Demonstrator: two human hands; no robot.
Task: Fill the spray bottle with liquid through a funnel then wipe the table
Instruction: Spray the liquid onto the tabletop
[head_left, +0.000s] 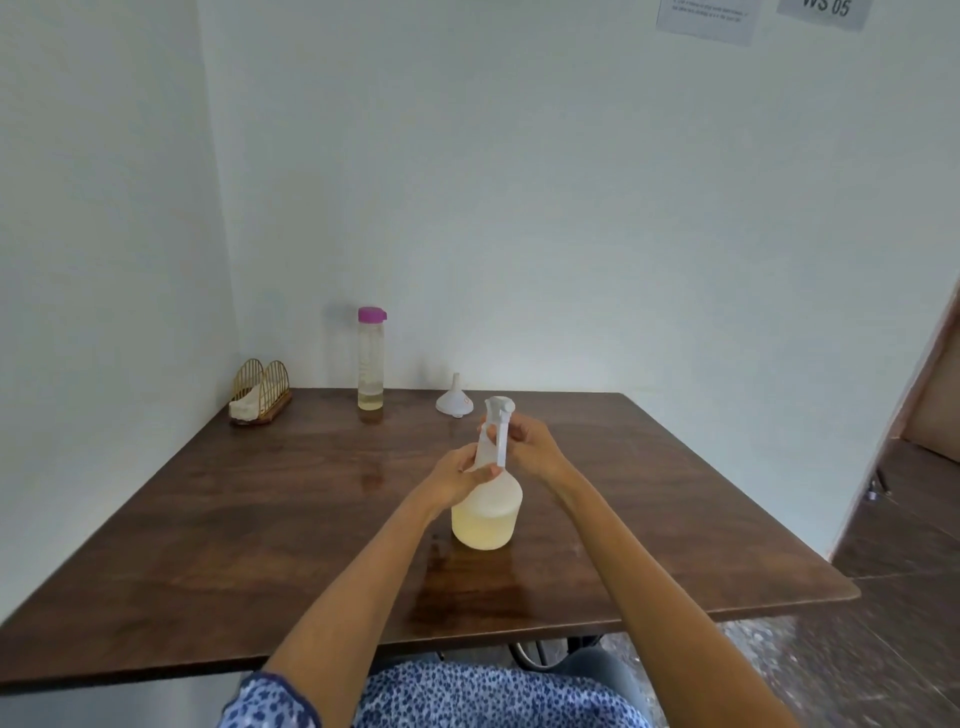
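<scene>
A translucent white spray bottle (487, 512) stands on the dark wooden table (260, 519), its lower part filled with pale yellow liquid. My left hand (457, 475) grips its neck and shoulder. My right hand (535, 447) holds the white trigger head (497, 423) on top of the bottle. A white funnel (454, 399) rests upside down on the table behind the bottle. A tall clear bottle with a purple cap (371, 358) stands further back with a little yellowish liquid at its bottom.
A gold wire holder with a white cloth or tissue (260, 397) sits at the table's back left corner against the wall. Walls close off the left and back sides. Glossy wet-looking patches show on the tabletop near the bottle.
</scene>
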